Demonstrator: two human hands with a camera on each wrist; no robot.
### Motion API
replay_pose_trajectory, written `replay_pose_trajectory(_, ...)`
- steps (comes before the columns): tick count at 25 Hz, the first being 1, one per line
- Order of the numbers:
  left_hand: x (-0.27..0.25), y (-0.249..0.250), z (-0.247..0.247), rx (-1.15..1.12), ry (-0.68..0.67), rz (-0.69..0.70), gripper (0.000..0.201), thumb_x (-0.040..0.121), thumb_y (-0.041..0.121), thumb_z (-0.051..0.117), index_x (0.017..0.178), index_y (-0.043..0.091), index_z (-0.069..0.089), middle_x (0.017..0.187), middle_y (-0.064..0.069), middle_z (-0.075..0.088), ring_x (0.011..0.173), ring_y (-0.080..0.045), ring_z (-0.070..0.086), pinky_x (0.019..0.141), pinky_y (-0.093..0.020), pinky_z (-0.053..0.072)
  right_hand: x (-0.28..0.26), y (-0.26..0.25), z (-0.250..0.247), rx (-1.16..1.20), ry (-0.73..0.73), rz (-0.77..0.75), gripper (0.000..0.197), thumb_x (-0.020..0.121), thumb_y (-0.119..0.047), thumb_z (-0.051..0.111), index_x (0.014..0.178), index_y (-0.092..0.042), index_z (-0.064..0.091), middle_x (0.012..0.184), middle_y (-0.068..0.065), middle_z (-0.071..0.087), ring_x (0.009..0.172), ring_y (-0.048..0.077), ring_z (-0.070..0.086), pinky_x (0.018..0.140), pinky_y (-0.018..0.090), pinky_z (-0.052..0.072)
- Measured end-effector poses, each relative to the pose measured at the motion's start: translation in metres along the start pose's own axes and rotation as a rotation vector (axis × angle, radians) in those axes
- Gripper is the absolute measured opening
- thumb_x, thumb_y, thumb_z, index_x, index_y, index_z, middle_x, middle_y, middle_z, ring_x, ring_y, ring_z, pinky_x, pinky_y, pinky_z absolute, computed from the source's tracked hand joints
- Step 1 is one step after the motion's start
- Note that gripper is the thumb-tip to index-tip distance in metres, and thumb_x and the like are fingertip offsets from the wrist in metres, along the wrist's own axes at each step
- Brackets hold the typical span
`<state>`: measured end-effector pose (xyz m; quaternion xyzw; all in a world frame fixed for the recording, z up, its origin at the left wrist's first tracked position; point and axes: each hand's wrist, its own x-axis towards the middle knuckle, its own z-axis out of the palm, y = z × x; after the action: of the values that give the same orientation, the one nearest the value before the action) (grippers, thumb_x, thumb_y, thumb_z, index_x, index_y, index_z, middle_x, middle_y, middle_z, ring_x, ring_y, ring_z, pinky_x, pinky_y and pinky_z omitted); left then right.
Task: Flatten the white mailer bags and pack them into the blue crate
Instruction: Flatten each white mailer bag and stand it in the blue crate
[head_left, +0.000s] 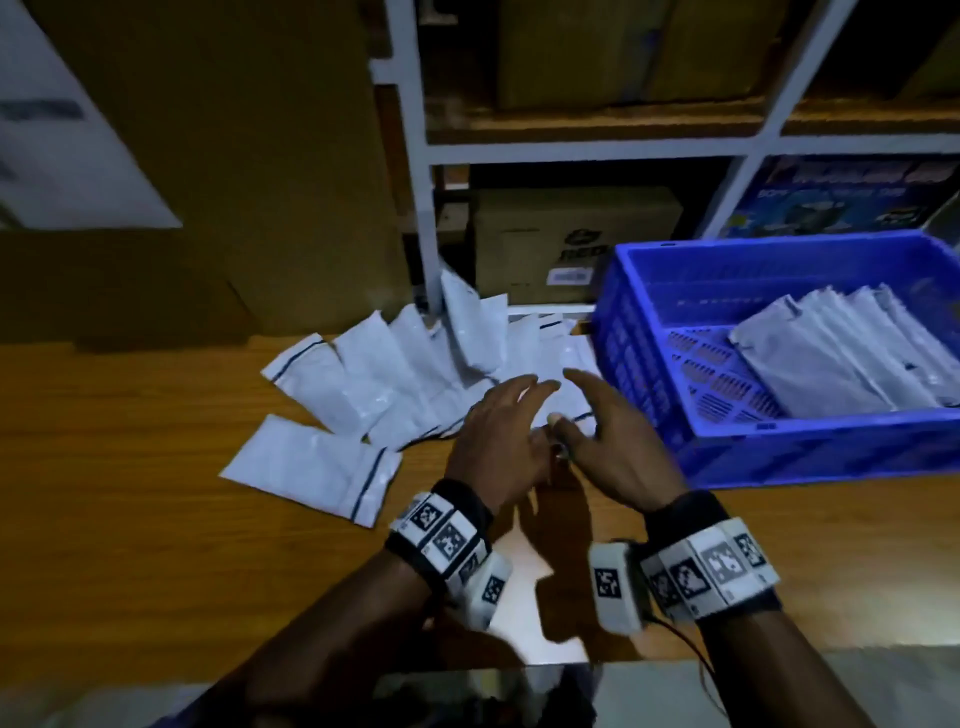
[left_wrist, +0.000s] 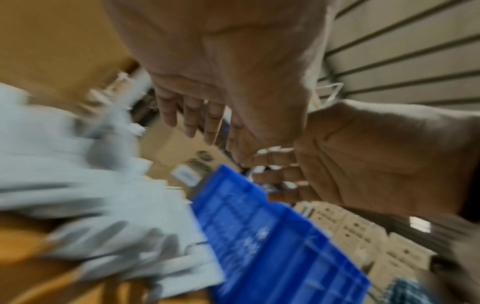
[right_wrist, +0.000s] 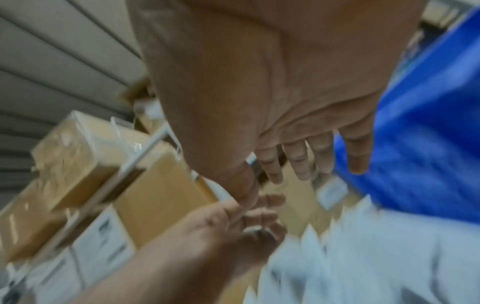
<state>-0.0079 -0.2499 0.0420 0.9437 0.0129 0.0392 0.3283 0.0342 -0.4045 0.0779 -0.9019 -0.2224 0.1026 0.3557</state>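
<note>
Two hands hover side by side over a heap of white mailer bags (head_left: 415, 374) on a wooden table (head_left: 130, 467). The left hand (head_left: 501, 441) and right hand (head_left: 618, 441) both have fingers spread and released, grasping nothing. The blue crate (head_left: 779, 441) sits at three o'clock, touching the heap's edge, with a stack of flattened bags (head_left: 852, 358) inside. Roughly ten loose bags remain, though overlaps hide an exact count; the crate holds perhaps five. One bag (head_left: 470, 322) stands propped at twelve o'clock and could topple. Slick overlapping bags may slide off together if one is pulled carelessly.
</note>
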Motion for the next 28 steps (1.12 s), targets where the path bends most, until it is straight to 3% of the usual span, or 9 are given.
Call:
replay_pose_trajectory(3, -0.019, -0.045, -0.023, 0.024, -0.022, -0.056, 0.057, 0.089, 0.026, 0.054, 0.146, 0.025, 0.048, 0.154, -0.002, 0.043, 0.142, -0.022, 0.036, 0.117, -0.037, 0.031, 0.004, -0.02, 0.052, 0.07, -0.109, 0.059, 0.058, 0.097, -0.033, 0.058, 0.149, -0.019, 0.036, 0.152, -0.001, 0.039, 0.138, 0.016, 0.038, 0.105, 0.018, 0.03)
replay_pose_trajectory(5, -0.016, -0.067, -0.037, 0.037, -0.014, -0.081, 0.056, 0.092, 0.022, 0.061, 0.146, 0.026, 0.047, 0.154, -0.001, 0.042, 0.141, -0.021, 0.036, 0.115, -0.033, 0.03, 0.02, -0.021, 0.077, 0.05, -0.163, 0.108, 0.064, 0.097, -0.036, 0.057, 0.152, -0.02, 0.031, 0.155, -0.001, 0.034, 0.139, 0.018, 0.037, 0.111, 0.028, 0.032)
replay_pose_trajectory(8, 0.01, -0.098, -0.051, 0.113, 0.004, -0.098, 0.053, 0.098, 0.024, 0.057, 0.149, 0.025, 0.043, 0.158, -0.002, 0.036, 0.144, -0.022, 0.032, 0.117, -0.037, 0.03, 0.061, -0.016, 0.1, 0.054, -0.142, 0.099, 0.07, 0.093, -0.041, 0.058, 0.152, -0.019, 0.029, 0.155, 0.003, 0.036, 0.141, 0.024, 0.036, 0.114, 0.039, 0.033)
replay_pose_trajectory(12, 0.051, -0.128, -0.057, 0.22, -0.027, -0.118, 0.054, 0.101, 0.03, 0.053, 0.152, 0.028, 0.037, 0.162, -0.001, 0.029, 0.146, -0.024, 0.028, 0.116, -0.039, 0.03, 0.126, -0.021, 0.113, -0.069, -0.075, 0.184, 0.082, 0.096, -0.045, 0.053, 0.157, -0.016, 0.006, 0.164, 0.008, 0.006, 0.151, 0.025, 0.008, 0.121, 0.043, 0.016)
replay_pose_trajectory(15, 0.075, -0.14, -0.061, 0.286, -0.03, -0.105, 0.058, 0.098, 0.03, 0.058, 0.152, 0.027, 0.036, 0.161, -0.003, 0.03, 0.145, -0.027, 0.031, 0.113, -0.041, 0.033, 0.167, -0.024, 0.121, -0.126, -0.09, 0.222, 0.088, 0.096, -0.049, 0.052, 0.157, -0.018, -0.003, 0.165, 0.007, -0.004, 0.151, 0.027, 0.003, 0.121, 0.045, 0.015)
replay_pose_trajectory(18, 0.089, -0.142, -0.064, 0.301, -0.029, -0.135, 0.06, 0.098, 0.029, 0.058, 0.153, 0.025, 0.034, 0.162, -0.004, 0.028, 0.145, -0.028, 0.029, 0.114, -0.042, 0.031, 0.192, -0.022, 0.132, -0.134, -0.136, 0.248, 0.093, 0.093, -0.042, 0.06, 0.157, -0.017, -0.002, 0.165, 0.006, 0.004, 0.149, 0.028, 0.016, 0.118, 0.047, 0.024)
replay_pose_trajectory(21, 0.094, -0.142, -0.061, 0.293, -0.007, -0.137, 0.06, 0.098, 0.029, 0.058, 0.153, 0.027, 0.034, 0.162, -0.003, 0.028, 0.145, -0.027, 0.029, 0.115, -0.042, 0.031, 0.195, -0.022, 0.131, -0.131, -0.104, 0.248, 0.075, 0.098, -0.023, 0.052, 0.157, -0.017, 0.006, 0.161, 0.009, 0.022, 0.141, 0.031, 0.034, 0.113, 0.043, 0.033)
replay_pose_trajectory(26, 0.085, -0.132, -0.058, 0.311, -0.007, -0.079, 0.064, 0.098, 0.028, 0.059, 0.155, 0.028, 0.029, 0.165, -0.003, 0.021, 0.15, -0.025, 0.02, 0.119, -0.04, 0.025, 0.156, -0.02, 0.113, -0.165, 0.001, 0.214, 0.055, 0.102, -0.023, 0.041, 0.154, -0.018, 0.025, 0.15, 0.012, 0.042, 0.13, 0.034, 0.047, 0.107, 0.043, 0.04)
replay_pose_trajectory(28, 0.078, -0.124, -0.058, 0.403, -0.005, 0.022, 0.078, 0.095, 0.024, 0.063, 0.158, 0.032, 0.018, 0.167, -0.004, 0.009, 0.153, -0.026, 0.008, 0.122, -0.041, 0.018, 0.127, -0.021, 0.104, -0.175, 0.013, 0.175, 0.058, 0.097, -0.017, 0.049, 0.152, -0.019, 0.03, 0.149, 0.009, 0.044, 0.129, 0.032, 0.048, 0.105, 0.044, 0.042)
